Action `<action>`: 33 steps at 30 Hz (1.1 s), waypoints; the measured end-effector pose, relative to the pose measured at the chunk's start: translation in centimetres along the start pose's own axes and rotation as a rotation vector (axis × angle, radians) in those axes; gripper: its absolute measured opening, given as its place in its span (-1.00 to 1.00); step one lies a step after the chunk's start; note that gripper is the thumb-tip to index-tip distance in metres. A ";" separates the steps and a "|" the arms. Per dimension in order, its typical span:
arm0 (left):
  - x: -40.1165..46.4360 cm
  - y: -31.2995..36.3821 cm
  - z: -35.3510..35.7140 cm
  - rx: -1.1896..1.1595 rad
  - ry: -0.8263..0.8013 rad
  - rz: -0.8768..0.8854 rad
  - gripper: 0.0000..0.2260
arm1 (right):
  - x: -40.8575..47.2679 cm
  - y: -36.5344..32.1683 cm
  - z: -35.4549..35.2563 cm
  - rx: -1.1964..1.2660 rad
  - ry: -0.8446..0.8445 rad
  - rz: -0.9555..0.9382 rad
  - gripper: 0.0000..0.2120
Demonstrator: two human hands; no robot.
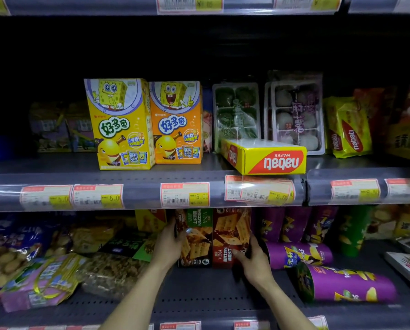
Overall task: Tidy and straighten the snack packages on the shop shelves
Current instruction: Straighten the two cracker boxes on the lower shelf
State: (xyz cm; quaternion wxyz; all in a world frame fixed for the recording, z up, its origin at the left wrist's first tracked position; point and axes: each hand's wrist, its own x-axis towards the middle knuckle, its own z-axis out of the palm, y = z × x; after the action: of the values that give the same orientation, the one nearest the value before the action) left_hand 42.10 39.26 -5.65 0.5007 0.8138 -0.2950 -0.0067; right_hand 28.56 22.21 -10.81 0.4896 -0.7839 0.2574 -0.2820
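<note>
On the lower shelf two cracker boxes stand side by side: a dark green-topped one [195, 239] and a red one [231, 236]. My left hand [169, 246] grips the left side of the green-topped box. My right hand [255, 260] presses against the right side of the red box. On the upper shelf a yellow nabati wafer box [263, 157] lies flat and upside down at the shelf edge. Two SpongeBob boxes [120, 122] [176, 122] stand upright to its left.
Purple snack cans [299, 254] [344, 285] lie on their sides right of my right hand; others stand behind. Loose snack bags [42, 279] crowd the lower left. Mochi trays [296, 113] and nabati bags [348, 127] stand on the upper shelf. Price labels line the shelf rail [139, 196].
</note>
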 end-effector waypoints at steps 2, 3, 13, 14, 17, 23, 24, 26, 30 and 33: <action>0.1 0.0 0.1 0.015 0.014 -0.001 -0.58 | 0.1 -0.1 0.0 -0.028 0.015 -0.025 -0.37; 0.2 0.0 0.1 0.020 0.007 -0.002 -0.57 | 0.1 -0.2 0.1 -0.034 0.020 -0.036 -0.37; 0.2 0.1 0.5 0.090 0.021 -0.003 -0.51 | -0.7 -1.0 0.7 -0.088 0.115 -0.004 -0.46; 0.0 0.1 0.7 0.076 0.038 -0.019 -0.52 | -0.9 -1.0 0.6 -0.082 0.117 0.015 -0.46; -0.7 0.5 1.1 -0.005 0.107 -0.074 -0.54 | -1.4 -1.5 0.1 -0.046 0.106 0.055 -0.41; -4.0 2.9 2.6 -0.025 0.297 -0.208 -0.37 | -3.4 -2.2 -3.3 0.022 0.078 0.128 -0.41; -4.9 3.7 3.0 -0.024 0.325 -0.181 -0.37 | -3.7 -2.3 -4.2 0.032 0.057 0.134 -0.45; -6.6 4.9 4.3 -0.009 0.328 -0.095 -0.41 | -4.3 -2.2 -6.4 0.028 0.011 0.138 -0.51; -8.4 6.3 8.3 0.009 0.106 0.100 -0.57 | -5.0 -1.6 -11.2 0.021 -0.044 0.109 -0.56; -8.8 7.6 11.5 0.025 -0.099 0.170 -0.54 | -5.1 -1.0 -14.8 -0.019 -0.065 0.049 -0.62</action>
State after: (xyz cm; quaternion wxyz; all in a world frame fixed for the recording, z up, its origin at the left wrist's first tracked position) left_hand 27.70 31.75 -7.71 0.4743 0.7905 -0.3875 -0.0007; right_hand 14.79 16.79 -5.51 0.4971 -0.7906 0.2633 -0.2420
